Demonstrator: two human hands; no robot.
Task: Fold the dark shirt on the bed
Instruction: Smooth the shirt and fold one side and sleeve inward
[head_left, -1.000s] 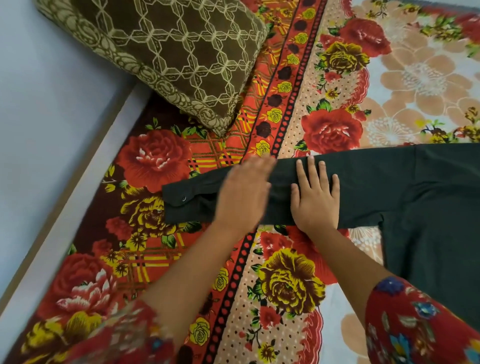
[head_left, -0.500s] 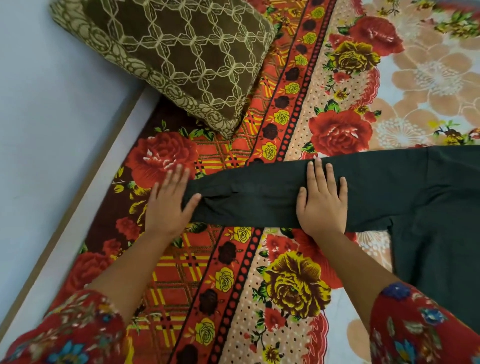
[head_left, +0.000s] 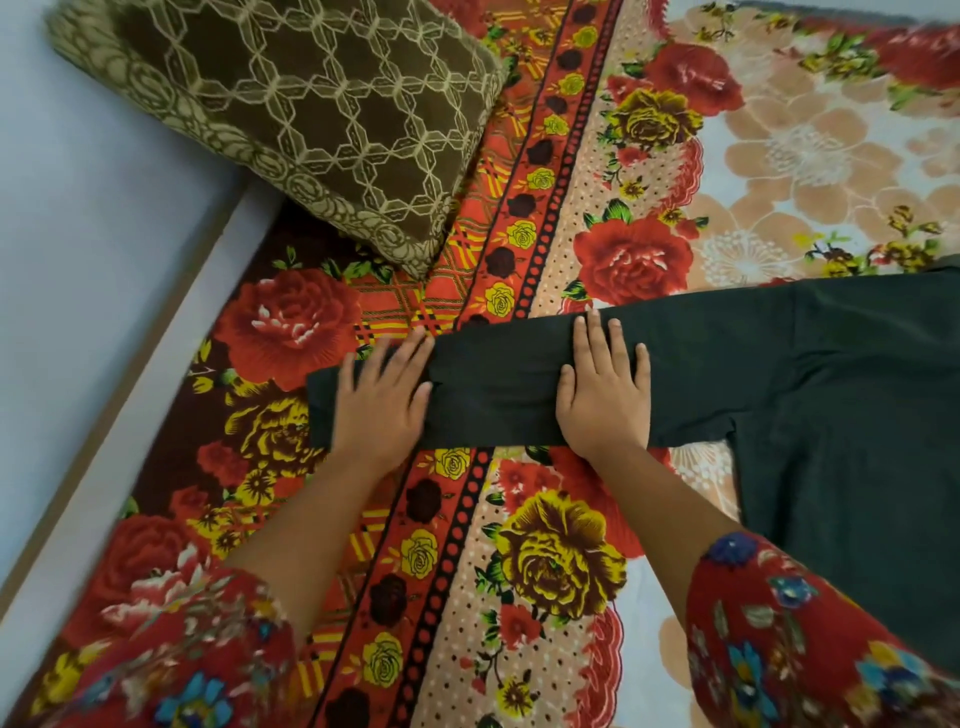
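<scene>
The dark shirt (head_left: 852, 405) lies flat on the floral bedsheet (head_left: 566, 566). Its body is to the person's right, and one sleeve (head_left: 498, 384) points left, its long axis running side to side. Both hands press flat on the sleeve with fingers straight: the left hand (head_left: 382, 402) near the cuff end, the right hand (head_left: 605, 397) mid-sleeve, nearer the body. The fold likely goes rightward.

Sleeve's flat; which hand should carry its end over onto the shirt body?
Likely left: the left hand lies flat on the free sleeve end; the right hand presses mid-sleeve, where it could pin the fold.
</scene>
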